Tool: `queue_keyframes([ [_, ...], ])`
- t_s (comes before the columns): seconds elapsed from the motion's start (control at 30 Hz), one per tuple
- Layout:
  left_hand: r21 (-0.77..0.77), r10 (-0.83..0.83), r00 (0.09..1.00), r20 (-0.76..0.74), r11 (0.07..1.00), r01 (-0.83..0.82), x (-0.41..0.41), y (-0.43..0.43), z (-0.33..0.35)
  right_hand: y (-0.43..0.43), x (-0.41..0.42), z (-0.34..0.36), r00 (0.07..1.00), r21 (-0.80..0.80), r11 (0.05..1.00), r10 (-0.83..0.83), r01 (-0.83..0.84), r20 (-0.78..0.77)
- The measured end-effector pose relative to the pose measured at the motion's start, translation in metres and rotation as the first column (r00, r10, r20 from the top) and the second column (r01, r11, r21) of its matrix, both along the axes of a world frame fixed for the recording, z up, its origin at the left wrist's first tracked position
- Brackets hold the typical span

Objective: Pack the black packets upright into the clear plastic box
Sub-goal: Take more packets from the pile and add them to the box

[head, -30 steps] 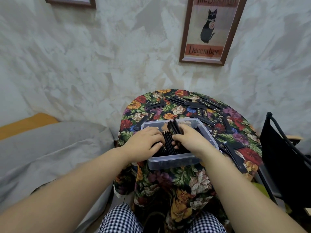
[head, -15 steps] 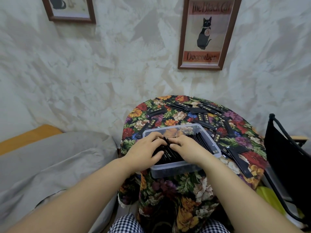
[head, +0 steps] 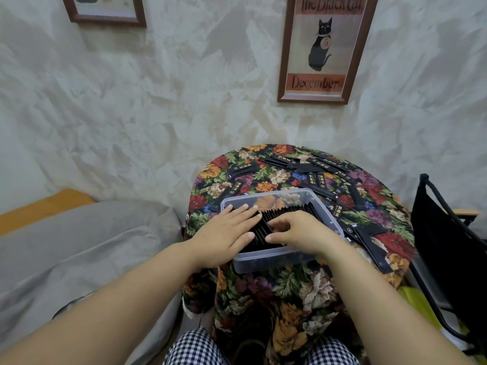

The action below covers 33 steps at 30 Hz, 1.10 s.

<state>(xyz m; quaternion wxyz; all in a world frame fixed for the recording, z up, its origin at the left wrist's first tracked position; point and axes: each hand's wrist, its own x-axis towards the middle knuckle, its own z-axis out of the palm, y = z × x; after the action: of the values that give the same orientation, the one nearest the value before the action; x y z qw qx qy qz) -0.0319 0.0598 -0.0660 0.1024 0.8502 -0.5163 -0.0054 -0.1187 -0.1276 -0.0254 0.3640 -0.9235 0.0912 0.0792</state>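
Observation:
The clear plastic box (head: 264,262) stands on the flowered tablecloth in front of me. A row of black packets (head: 286,212) stands upright inside it, filling the near part. My left hand (head: 226,233) lies flat on the left ends of the packets, with its fingers spread and holding nothing. My right hand (head: 299,230) rests on the packets' tops. Its fingers are bent and its thumb is on the near side, pinching a few of the packets. The far end of the box holds no packets. Several loose black packets (head: 322,164) lie flat on the table behind and to the right of the box.
The small round table (head: 311,291) stands against a textured wall with two framed pictures. A black folding chair (head: 448,233) stands at the right. A grey-covered bed (head: 79,241) lies at the left. More loose packets (head: 369,241) lie by the box's right side.
My right hand pushed the packet it held down into the row. My left hand went from curled to flat on the packets. The camera tilted up slightly.

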Motion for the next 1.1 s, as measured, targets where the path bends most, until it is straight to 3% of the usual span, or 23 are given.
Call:
queue_keyframes([
  [0.27,-0.201,0.145,0.987,-0.072,0.967,-0.157,-0.014,0.005,-0.01,0.009,0.004,0.003,1.0,0.144,0.99,-0.011,0.012,-0.013],
  [0.43,-0.096,0.074,0.997,0.008,0.993,-0.073,-0.015,0.01,-0.008,0.009,0.004,0.0,1.0,0.134,0.991,-0.021,0.022,-0.007],
  [0.6,0.01,0.004,0.999,0.042,1.0,-0.004,-0.009,0.01,-0.002,0.006,0.003,0.003,1.0,0.022,1.0,0.018,-0.018,-0.008],
  [0.87,-0.07,-0.03,0.999,0.012,0.997,0.03,-0.011,0.003,-0.001,0.007,0.002,-0.005,0.998,0.145,0.989,-0.037,0.029,0.056],
  [1.1,-0.127,-0.001,0.999,-0.043,0.992,-0.005,-0.01,-0.007,0.005,-0.004,-0.001,-0.001,0.999,0.046,0.998,0.042,-0.042,-0.01],
])
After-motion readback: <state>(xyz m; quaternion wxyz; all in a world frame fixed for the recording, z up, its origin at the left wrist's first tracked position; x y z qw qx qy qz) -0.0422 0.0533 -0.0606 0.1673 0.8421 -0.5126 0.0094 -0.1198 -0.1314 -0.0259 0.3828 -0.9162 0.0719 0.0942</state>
